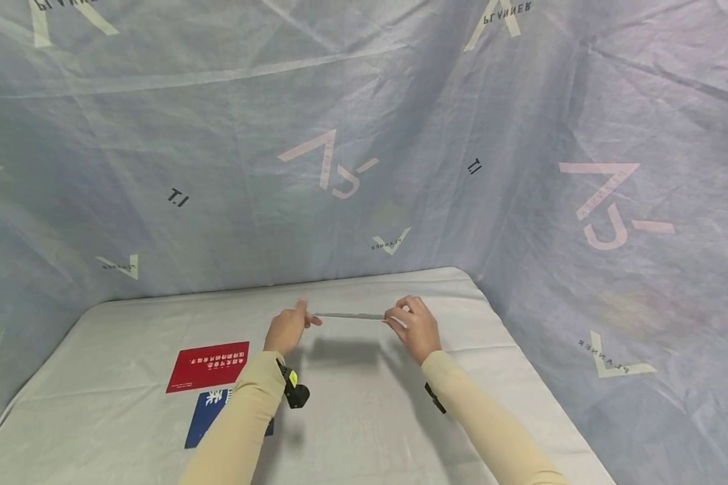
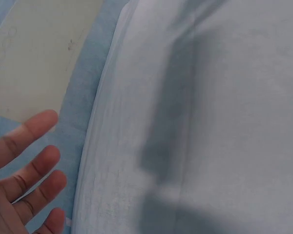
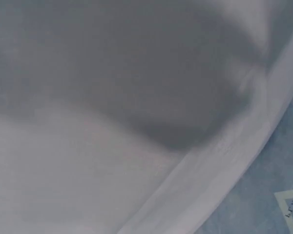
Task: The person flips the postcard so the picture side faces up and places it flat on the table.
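Between both hands, above the table, a thin pale grey-green card (image 1: pixel 351 316) is stretched flat and seen nearly edge-on in the head view. My left hand (image 1: pixel 287 330) pinches its left end, thumb uppermost. At the right end, the thumb and fingertips of my right hand (image 1: pixel 416 327) grip it. In the left wrist view the card (image 2: pixel 39 58) shows as a pale panel with faint markings, and the left fingers (image 2: pixel 39 190) are spread at its near edge; the thumb is hidden. Only cloth and shadow appear in the right wrist view.
A white cloth covers the table (image 1: pixel 339 431). To the left lie a red card (image 1: pixel 209 367) with white writing and a blue card (image 1: pixel 203 421), partly hidden by the left sleeve (image 1: pixel 242 411). A grey-blue printed curtain (image 1: pixel 248 168) hangs behind and to the sides.
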{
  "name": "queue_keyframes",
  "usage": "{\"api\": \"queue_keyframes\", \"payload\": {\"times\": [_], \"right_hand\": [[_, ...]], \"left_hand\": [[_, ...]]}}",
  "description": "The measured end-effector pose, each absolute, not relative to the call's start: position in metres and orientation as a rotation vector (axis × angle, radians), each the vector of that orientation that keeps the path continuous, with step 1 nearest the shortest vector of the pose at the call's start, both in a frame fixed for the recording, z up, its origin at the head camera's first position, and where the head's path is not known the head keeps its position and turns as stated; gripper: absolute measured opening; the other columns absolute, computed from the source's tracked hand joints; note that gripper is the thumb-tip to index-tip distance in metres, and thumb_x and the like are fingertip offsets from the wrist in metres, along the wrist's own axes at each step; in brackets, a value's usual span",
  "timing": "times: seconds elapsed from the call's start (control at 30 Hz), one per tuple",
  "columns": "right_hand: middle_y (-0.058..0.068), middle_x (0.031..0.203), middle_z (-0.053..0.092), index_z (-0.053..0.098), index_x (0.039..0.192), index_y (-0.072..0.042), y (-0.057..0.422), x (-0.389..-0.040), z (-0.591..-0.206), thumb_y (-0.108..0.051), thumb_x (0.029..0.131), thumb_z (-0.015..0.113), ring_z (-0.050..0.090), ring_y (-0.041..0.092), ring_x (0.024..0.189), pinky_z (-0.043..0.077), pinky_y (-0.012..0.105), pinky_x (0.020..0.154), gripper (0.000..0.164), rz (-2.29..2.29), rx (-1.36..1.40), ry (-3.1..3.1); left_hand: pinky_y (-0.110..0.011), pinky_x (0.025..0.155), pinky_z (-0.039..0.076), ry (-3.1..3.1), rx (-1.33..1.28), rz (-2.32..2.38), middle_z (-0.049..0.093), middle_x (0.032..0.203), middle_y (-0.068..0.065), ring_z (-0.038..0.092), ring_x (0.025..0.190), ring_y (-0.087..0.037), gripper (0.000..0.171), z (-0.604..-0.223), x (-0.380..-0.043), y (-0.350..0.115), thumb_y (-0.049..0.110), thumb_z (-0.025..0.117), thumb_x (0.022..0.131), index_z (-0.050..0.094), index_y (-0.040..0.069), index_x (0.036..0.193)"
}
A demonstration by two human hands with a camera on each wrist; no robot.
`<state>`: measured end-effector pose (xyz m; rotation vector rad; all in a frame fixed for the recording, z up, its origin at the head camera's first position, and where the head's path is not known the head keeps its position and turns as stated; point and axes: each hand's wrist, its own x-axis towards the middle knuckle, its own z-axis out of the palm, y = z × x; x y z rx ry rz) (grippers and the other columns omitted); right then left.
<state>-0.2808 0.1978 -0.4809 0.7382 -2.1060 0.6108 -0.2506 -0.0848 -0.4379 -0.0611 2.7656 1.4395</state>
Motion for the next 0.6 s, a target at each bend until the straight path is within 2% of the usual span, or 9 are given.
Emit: {"api": "queue_keyframes", "payload": {"times": [0.13, 0.3, 0.4, 0.6], "right_hand": [[0.001, 0.090, 0.060, 0.075, 0.083, -0.015, 0.1990, -0.2802, -0.4804, -0.005, 0.073, 0.090, 0.059, 0.023, 0.086, 0.053, 0.038, 0.073, 0.020, 0.636, 0.727, -2.123], [0.003, 0.092, 0.060, 0.076, 0.084, -0.013, 0.1975, -0.2757, -0.4796, -0.004, 0.075, 0.089, 0.059, 0.024, 0.091, 0.055, 0.039, 0.076, 0.018, 0.706, 0.620, -2.218], [0.003, 0.093, 0.060, 0.076, 0.086, -0.012, 0.1956, -0.2734, -0.4783, -0.006, 0.078, 0.087, 0.059, 0.025, 0.094, 0.054, 0.041, 0.081, 0.015, 0.774, 0.542, -2.301], [0.002, 0.094, 0.063, 0.078, 0.088, -0.011, 0.1940, -0.2736, -0.4789, -0.010, 0.081, 0.086, 0.060, 0.025, 0.096, 0.052, 0.043, 0.087, 0.011, 0.925, 0.419, -2.408]], "left_hand": [[-0.056, 0.098, 0.044, 2.799, -0.062, 1.422, 0.071, 0.118, -0.018, 0.062, 0.115, -0.037, 0.062, -0.4430, -0.2550, -0.0836, 0.048, 0.034, 0.109, 0.080, 0.008, 0.104], [-0.056, 0.101, 0.045, 2.814, -0.062, 1.408, 0.069, 0.124, -0.018, 0.061, 0.120, -0.038, 0.043, -0.4430, -0.2577, -0.0818, 0.037, 0.051, 0.105, 0.076, 0.003, 0.114], [-0.056, 0.101, 0.045, 2.818, -0.070, 1.391, 0.071, 0.120, -0.017, 0.060, 0.120, -0.038, 0.039, -0.4424, -0.2583, -0.0807, 0.032, 0.056, 0.102, 0.073, 0.001, 0.119], [-0.055, 0.095, 0.048, 2.874, -0.051, 1.348, 0.072, 0.118, -0.016, 0.063, 0.117, -0.037, 0.032, -0.4445, -0.2582, -0.0799, 0.028, 0.062, 0.099, 0.076, 0.002, 0.111]]}}
